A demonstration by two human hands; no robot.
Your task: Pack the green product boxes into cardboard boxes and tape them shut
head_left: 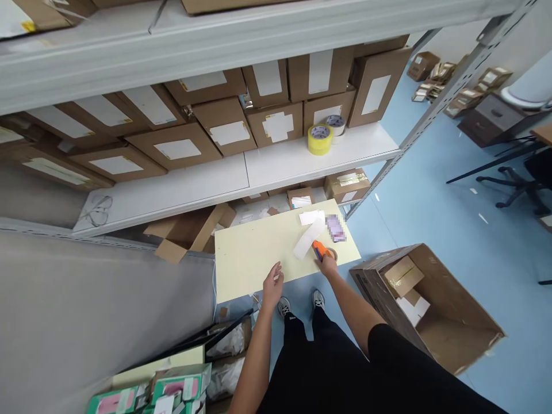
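My right hand (328, 264) grips an orange hand tool with a dark part (320, 249) over the right side of a pale yellow table (250, 247). Its exact kind is too small to make out. A brown ring, perhaps a tape roll (334, 253), lies beside it. Near the tool's tip runs a long white paper strip (309, 237), with a smaller white paper piece (309, 217) behind it. A blurred purple rectangular item (335, 228) lies to the right. My left hand (273, 283) hovers at the table's front edge, fingers loosely apart, holding nothing.
Shelves with labelled cardboard boxes (276, 123) stand behind the table, with a yellow tape roll (319, 140) on the shelf board. A large open carton (457, 310) is on the floor at right. Green-and-pink boxes (176, 388) sit lower left. An open box (194, 230) juts from under the shelf.
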